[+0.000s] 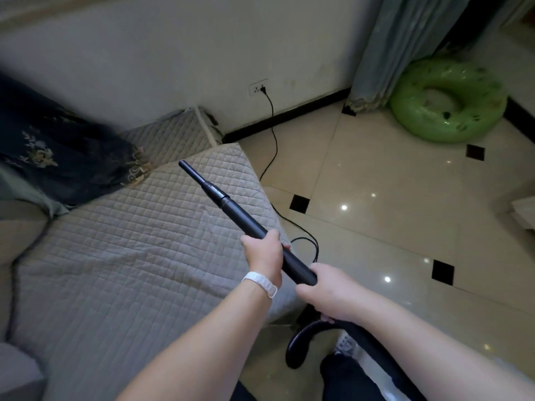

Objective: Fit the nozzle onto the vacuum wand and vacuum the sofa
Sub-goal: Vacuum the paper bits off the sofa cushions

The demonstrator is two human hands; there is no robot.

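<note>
A person's left hand (265, 250) and right hand (327, 293) wrap around the stiff, likely light vacuum wand (240, 212) near its rear, its slim nozzle (197, 178), seemingly fitted, above the quilted sofa (115, 241)

There is one view, from a camera worn on the person's head. It looks forward and down, over both forearms. The left hand (265, 256) and the right hand (327, 293), both holding the vacuum wand (240, 215), sit close to it, low in the middle. The lens is wide, so lines bend near the edges. The sofa (115, 256) fills the left side and the tiled floor (390, 212) the right. The white wall (173, 68) runs across the top, farther off, with a green swim ring (445, 123) far right.
</note>
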